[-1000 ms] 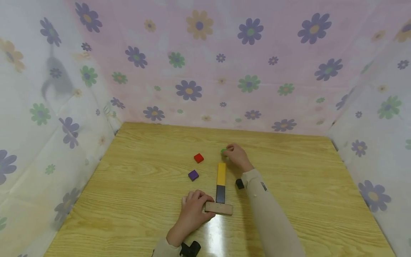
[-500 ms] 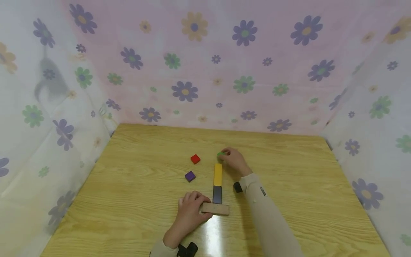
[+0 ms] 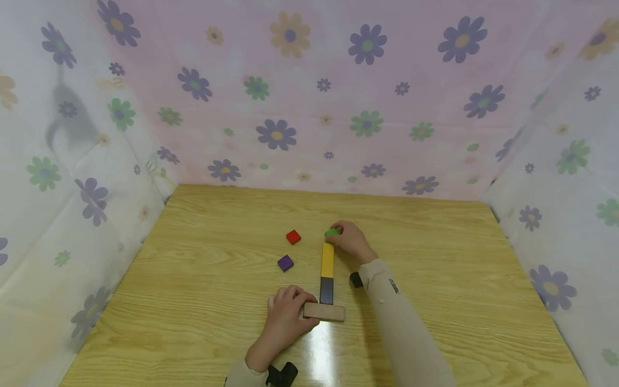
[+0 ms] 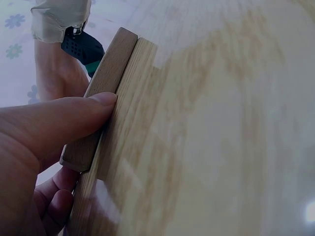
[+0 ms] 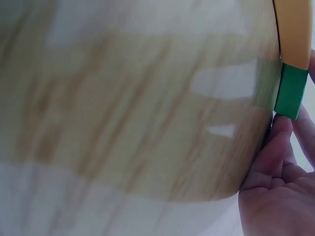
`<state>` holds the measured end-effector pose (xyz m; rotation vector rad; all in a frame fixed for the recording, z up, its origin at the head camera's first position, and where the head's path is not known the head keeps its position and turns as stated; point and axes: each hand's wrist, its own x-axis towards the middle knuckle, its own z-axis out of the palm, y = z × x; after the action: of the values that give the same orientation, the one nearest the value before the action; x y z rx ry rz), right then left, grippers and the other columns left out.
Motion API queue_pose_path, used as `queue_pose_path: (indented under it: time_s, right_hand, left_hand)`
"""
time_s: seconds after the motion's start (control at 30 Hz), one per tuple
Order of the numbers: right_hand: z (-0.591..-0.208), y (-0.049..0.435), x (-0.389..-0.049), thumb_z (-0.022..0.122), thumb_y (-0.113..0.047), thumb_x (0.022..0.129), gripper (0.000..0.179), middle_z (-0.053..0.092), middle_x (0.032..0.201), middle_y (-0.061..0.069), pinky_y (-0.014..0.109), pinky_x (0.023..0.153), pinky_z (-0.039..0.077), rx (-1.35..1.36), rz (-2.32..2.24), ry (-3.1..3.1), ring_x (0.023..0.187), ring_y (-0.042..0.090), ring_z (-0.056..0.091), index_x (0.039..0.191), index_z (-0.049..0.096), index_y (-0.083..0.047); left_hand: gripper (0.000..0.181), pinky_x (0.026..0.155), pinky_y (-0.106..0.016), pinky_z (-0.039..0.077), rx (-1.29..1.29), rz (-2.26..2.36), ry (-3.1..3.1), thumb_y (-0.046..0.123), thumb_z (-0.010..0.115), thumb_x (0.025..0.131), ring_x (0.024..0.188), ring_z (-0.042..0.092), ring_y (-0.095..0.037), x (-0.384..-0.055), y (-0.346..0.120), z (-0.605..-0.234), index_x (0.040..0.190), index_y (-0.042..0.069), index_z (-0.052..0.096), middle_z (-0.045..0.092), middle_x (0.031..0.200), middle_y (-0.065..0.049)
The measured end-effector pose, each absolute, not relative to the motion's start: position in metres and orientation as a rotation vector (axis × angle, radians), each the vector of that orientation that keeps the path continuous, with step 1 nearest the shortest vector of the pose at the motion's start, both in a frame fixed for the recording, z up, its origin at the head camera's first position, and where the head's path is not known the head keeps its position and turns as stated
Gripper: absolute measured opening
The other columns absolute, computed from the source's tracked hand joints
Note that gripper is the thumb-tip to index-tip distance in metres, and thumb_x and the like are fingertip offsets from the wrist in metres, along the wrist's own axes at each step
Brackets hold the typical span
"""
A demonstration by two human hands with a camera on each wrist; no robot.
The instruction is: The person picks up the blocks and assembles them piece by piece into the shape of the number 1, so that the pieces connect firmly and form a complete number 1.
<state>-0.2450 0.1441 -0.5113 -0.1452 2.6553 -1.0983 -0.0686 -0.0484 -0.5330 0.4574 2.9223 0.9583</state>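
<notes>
We see the left hand [image 3: 285, 316] gripping the left end of a tan block [image 3: 324, 312], which lies crosswise at the near end of a row. From it, a dark block [image 3: 326, 291] and a yellow block [image 3: 328, 260] run end to end. At the far end, the right hand [image 3: 352, 239] pinches a green block [image 3: 331, 233] that meets the yellow edge. We note a red block [image 3: 293, 237] and a purple block [image 3: 286, 263] apart at left; broad tabletop [image 3: 450, 258] stretches toward both side edges.
</notes>
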Motion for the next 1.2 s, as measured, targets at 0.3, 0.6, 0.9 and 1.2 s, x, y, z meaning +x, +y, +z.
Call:
queue_pose_path:
  time_s: [0.3, 0.6, 0.9, 1.2]
  right_hand:
    - [-0.5073, 0.1445, -0.2445, 0.055, -0.026, 0.089, 0.030, 0.055, 0.104, 0.009, 0.038, 0.076, 0.040, -0.211, -1.071, 2.704, 0.088, 0.022, 0.049, 0.113, 0.057, -0.008]
    - [-0.5087, 0.1432, -0.2455, 0.052, -0.025, 0.091, 0.027, 0.055, 0.100, 0.007, 0.037, 0.075, 0.039, -0.226, -1.061, 2.728, 0.086, 0.021, 0.048, 0.111, 0.058, -0.008]
    - [-0.5104, 0.1423, -0.2450, 0.052, -0.028, 0.090, 0.028, 0.055, 0.097, 0.006, 0.035, 0.073, 0.038, -0.222, -1.071, 2.705, 0.083, 0.020, 0.048, 0.110, 0.059, -0.009]
    - [-0.5145, 0.1444, -0.2455, 0.053, -0.028, 0.090, 0.026, 0.055, 0.098, 0.005, 0.035, 0.075, 0.039, -0.209, -1.075, 2.707, 0.085, 0.020, 0.049, 0.108, 0.059, -0.011]
  left_hand:
    - [0.032, 0.068, -0.035, 0.019, 0.469, 0.968, 2.932, 0.047, 0.071, 0.069, 0.089, 0.036, -0.013, -0.0684, -0.0490, -0.5338, 0.096, 0.035, 0.059, 0.046, 0.098, 0.012]
    - [0.032, 0.068, -0.035, 0.019, 0.463, 0.975, 2.937, 0.046, 0.071, 0.069, 0.088, 0.036, -0.013, -0.0677, -0.0495, -0.5340, 0.096, 0.034, 0.060, 0.046, 0.097, 0.012]
    - [0.032, 0.068, -0.035, 0.019, 0.469, 0.978, 2.949, 0.046, 0.071, 0.069, 0.088, 0.036, -0.013, -0.0679, -0.0493, -0.5347, 0.096, 0.034, 0.060, 0.046, 0.097, 0.012]
    - [0.032, 0.069, -0.035, 0.020, 0.489, 0.969, 2.958, 0.047, 0.071, 0.069, 0.089, 0.037, -0.013, -0.0682, -0.0491, -0.5353, 0.096, 0.034, 0.060, 0.046, 0.098, 0.012]
